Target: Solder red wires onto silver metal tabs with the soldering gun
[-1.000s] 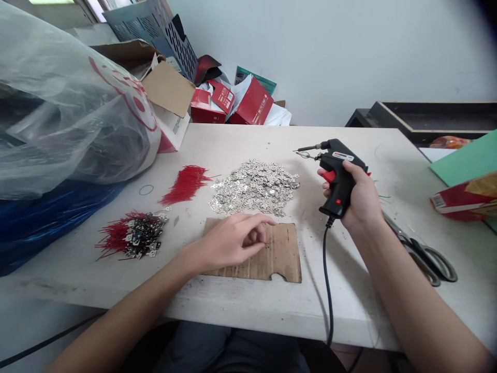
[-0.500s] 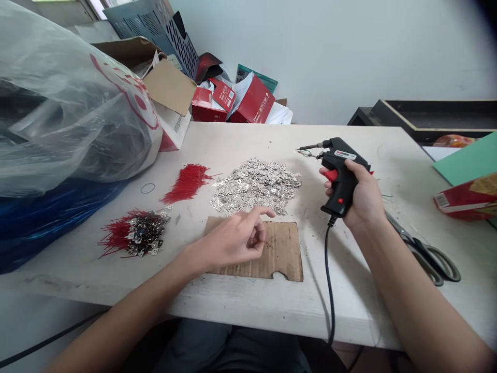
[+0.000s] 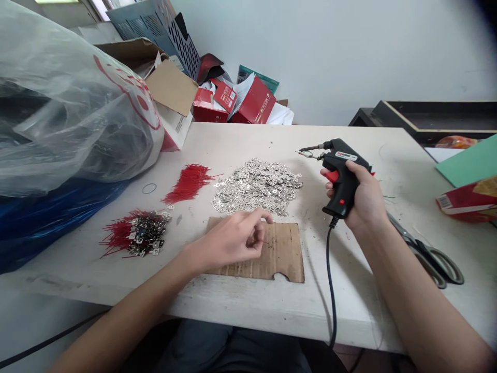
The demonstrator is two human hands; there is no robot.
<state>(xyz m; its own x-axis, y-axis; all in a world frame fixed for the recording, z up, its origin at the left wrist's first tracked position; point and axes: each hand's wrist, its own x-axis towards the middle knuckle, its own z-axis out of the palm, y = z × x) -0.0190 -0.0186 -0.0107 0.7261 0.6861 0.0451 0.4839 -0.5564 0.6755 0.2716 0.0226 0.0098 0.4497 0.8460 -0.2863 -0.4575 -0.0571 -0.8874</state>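
My right hand [image 3: 365, 194] grips a black soldering gun [image 3: 341, 178] by its handle, fingers at the red trigger. The gun's tip points left above the table, its cord hanging down past the edge. Over a piece of brown cardboard [image 3: 287, 254], my left hand [image 3: 236, 235] is closed with curled fingers. A thin red wire [image 3: 264, 242] just shows at those fingertips; the rest of it is hidden. Behind the cardboard lies a heap of small silver metal tabs [image 3: 258, 186]. Red wires [image 3: 188, 184] lie in a bundle to the left, and wires joined to tabs [image 3: 135, 233] are piled nearer me.
A large clear plastic bag [image 3: 77, 114] and blue plastic [image 3: 50, 217] fill the left side. Scissors [image 3: 435, 259] lie beside my right forearm. A red box [image 3: 469, 199] and a green sheet [image 3: 471, 160] stand at the right. Red cartons [image 3: 254, 101] sit behind the table.
The whole view has shifted very slightly. Both hands keep nearly the same pose, the soldering gun still held up at the right.
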